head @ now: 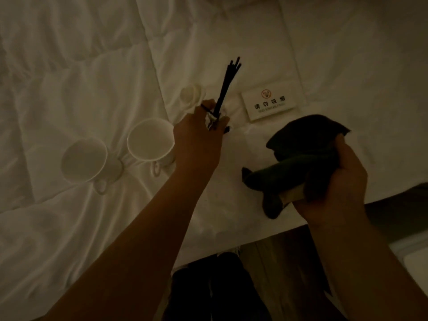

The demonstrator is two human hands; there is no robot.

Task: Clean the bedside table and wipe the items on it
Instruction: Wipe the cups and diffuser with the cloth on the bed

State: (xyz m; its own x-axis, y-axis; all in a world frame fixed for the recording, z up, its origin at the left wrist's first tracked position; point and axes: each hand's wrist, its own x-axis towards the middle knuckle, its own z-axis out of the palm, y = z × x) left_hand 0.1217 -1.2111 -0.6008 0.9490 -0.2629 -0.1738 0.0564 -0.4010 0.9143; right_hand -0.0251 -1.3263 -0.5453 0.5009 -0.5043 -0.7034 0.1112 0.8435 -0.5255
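White quilted duvet [92,66] on the bed serves as a holding area: two glossy ceramic mugs [150,140], a no-smoking sign [268,105] w/ red symbol, and a small pale round item, too dim to identify, lie on it. Left hand [199,140], fingers curled around a diffuser bottle [215,121] of thin black reeds, holds it at the bedding. Right hand [335,181] grips a dark, soft, bunched cloth [301,147]. Bedside bench isn't in view; wiping looks midway, approx., w/ its state unknown.
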